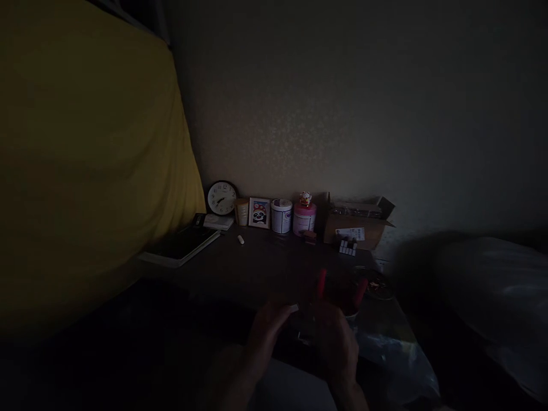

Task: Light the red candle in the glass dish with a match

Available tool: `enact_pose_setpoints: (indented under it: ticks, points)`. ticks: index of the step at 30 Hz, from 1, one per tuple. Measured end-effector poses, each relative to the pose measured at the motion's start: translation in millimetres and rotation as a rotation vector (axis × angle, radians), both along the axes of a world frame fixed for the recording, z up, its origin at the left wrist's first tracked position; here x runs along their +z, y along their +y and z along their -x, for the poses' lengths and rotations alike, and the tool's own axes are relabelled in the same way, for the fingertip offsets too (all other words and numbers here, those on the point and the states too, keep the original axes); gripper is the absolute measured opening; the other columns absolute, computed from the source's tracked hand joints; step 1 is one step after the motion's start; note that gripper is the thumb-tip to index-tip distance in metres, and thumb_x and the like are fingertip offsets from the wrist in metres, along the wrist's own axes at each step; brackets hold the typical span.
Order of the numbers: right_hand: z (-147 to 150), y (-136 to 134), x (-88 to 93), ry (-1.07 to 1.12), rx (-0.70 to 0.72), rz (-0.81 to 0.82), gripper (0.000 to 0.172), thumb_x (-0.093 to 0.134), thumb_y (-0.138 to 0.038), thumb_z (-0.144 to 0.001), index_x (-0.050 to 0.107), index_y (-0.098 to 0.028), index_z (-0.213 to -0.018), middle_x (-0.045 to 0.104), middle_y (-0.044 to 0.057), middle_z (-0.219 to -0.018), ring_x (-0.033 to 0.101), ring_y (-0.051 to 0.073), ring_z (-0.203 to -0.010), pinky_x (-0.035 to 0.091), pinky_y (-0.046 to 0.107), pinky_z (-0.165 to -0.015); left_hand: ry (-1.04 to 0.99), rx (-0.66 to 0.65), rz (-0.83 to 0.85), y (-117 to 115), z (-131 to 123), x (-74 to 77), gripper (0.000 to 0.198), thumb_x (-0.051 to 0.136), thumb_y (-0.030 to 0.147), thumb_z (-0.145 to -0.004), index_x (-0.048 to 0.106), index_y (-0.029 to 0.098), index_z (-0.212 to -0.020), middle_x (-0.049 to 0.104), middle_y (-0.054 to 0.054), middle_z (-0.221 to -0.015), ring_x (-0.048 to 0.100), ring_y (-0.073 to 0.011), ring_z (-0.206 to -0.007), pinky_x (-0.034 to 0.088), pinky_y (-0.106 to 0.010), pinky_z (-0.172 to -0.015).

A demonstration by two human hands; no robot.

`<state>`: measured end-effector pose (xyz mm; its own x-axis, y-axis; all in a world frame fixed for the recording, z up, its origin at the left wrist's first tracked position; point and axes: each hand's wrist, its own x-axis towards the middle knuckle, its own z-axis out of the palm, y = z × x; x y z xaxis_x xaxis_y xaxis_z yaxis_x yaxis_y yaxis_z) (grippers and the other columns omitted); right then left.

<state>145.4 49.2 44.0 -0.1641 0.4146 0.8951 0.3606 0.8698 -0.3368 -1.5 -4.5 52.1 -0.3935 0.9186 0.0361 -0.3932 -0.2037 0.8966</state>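
Lighting low; much detail lost in shadow. Two bare hands show at lower center of the frame, apart from each other, over the near part of the dark counter (257, 268).

Left hand (269, 321): thumb and fingers pinched on a small pale block (294, 308), whose light end points right, toward the other hand. Right hand (338, 339): fingers curled, back of hand toward the camera; cannot tell whether anything is gripped.

Two red sticks (321, 283) stand just beyond the right hand, lower right of center, the left one nearly upright, the right one tilted. What lies between them is too dark to make out. A round dark plate (387, 291) lies right of them; clear plastic (400, 354) covers the counter's lower right corner.

Back row, middle of the frame, left to right: wall clock (222, 198) leaning on the wall, tan cup (242, 213), framed panda picture (259, 213), white can (281, 218), pink can (304, 221) with a figurine (305, 198) on its lid, open cardboard box (331, 228). Small white blocks (348, 249) sit before the box. Left of center: a dark book (182, 245) and a small white piece (240, 240). Yellow cloth (94, 142) fills the upper left.
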Motion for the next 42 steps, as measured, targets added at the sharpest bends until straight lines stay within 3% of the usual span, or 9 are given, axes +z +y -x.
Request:
enact_pose_setpoints:
  ticks: [5,9,14,19,23,29,32,37,42]
  points:
    - [2.2,7.0,-17.5,-0.030,0.134,0.239,0.022,0.054,-0.031,-0.095,0.075,-0.027,-0.092,0.077,0.006,-0.089,0.074,0.021,-0.084,0.059,0.031,-0.073,-0.060,0.032,0.015,4.7,-1.9,-4.5,0.035,0.089,0.048,-0.062,0.080,0.020,-0.082,0.079,-0.007,-0.088,0.070,-0.0256,-0.092,0.053,-0.037,-0.086]
    - [6.8,29.2,-26.9,0.058,0.037,0.362,0.026,0.053,-0.037,-0.094,0.072,-0.020,-0.086,0.073,0.004,-0.074,0.070,0.017,-0.063,0.053,0.024,-0.053,-0.108,0.010,-0.003,-0.6,-0.4,-5.1,0.040,0.089,0.052,-0.061,0.081,0.021,-0.086,0.080,-0.006,-0.092,0.071,-0.0225,-0.089,0.054,-0.034,-0.084]
    - [1.2,30.1,-16.5,0.168,-0.004,0.462,0.024,0.059,-0.040,-0.093,0.070,-0.020,-0.084,0.073,0.001,-0.073,0.070,0.015,-0.063,0.053,0.020,-0.054,-0.136,0.029,0.014,-1.3,6.2,-15.0,0.035,0.089,0.047,-0.064,0.080,0.021,-0.086,0.080,-0.006,-0.093,0.070,-0.0216,-0.090,0.055,-0.034,-0.086]
    - [7.0,12.7,-10.6,0.212,0.060,0.430,0.022,0.060,-0.039,-0.093,0.068,-0.021,-0.081,0.073,0.002,-0.078,0.072,0.016,-0.073,0.057,0.022,-0.066,-0.108,0.023,0.003,-1.6,1.6,-12.1,0.031,0.085,0.043,-0.069,0.080,0.020,-0.090,0.079,-0.008,-0.097,0.069,-0.0254,-0.101,0.053,-0.037,-0.093]
    - [13.2,2.8,-11.1,0.134,0.136,0.264,0.013,0.058,-0.028,-0.094,0.069,-0.023,-0.091,0.075,0.003,-0.086,0.074,0.015,-0.077,0.058,0.021,-0.066,-0.048,0.019,-0.014,-4.1,-2.5,-5.5,0.026,0.084,0.040,-0.070,0.080,0.020,-0.086,0.079,-0.008,-0.095,0.069,-0.0258,-0.100,0.052,-0.036,-0.094]
    - [1.2,-2.3,-4.5,0.014,0.040,0.052,0.016,0.055,-0.020,-0.094,0.069,-0.025,-0.100,0.077,0.006,-0.090,0.075,0.018,-0.081,0.060,0.025,-0.068,-0.053,0.029,0.010,1.6,-0.1,-10.1,0.026,0.086,0.041,-0.068,0.080,0.020,-0.083,0.079,-0.007,-0.091,0.070,-0.0264,-0.095,0.052,-0.040,-0.092]
    - [2.3,4.7,-14.4,-0.066,0.162,0.182,0.018,0.056,-0.026,-0.093,0.072,-0.026,-0.101,0.078,0.007,-0.097,0.074,0.020,-0.087,0.060,0.029,-0.072,-0.093,0.037,0.037,3.5,-1.1,-9.8,0.026,0.088,0.041,-0.063,0.080,0.021,-0.078,0.079,-0.006,-0.087,0.071,-0.0244,-0.088,0.055,-0.038,-0.085]
    - [9.3,27.5,-34.5,0.094,0.040,0.450,0.022,0.060,-0.037,-0.089,0.073,-0.020,-0.092,0.074,0.005,-0.075,0.069,0.018,-0.064,0.052,0.024,-0.054,-0.121,0.042,0.020,-0.6,-2.0,-6.8,0.034,0.089,0.047,-0.061,0.081,0.021,-0.081,0.081,-0.004,-0.087,0.071,-0.0202,-0.088,0.055,-0.030,-0.082]
    - [-1.8,31.4,-25.0,0.246,-0.014,0.599,0.027,0.058,-0.042,-0.093,0.071,-0.018,-0.091,0.071,0.003,-0.080,0.066,0.018,-0.071,0.051,0.024,-0.059,-0.147,0.098,0.063,-3.6,16.1,-18.3,0.041,0.093,0.049,-0.054,0.080,0.020,-0.079,0.084,-0.007,-0.091,0.073,-0.0197,-0.084,0.055,-0.029,-0.078]
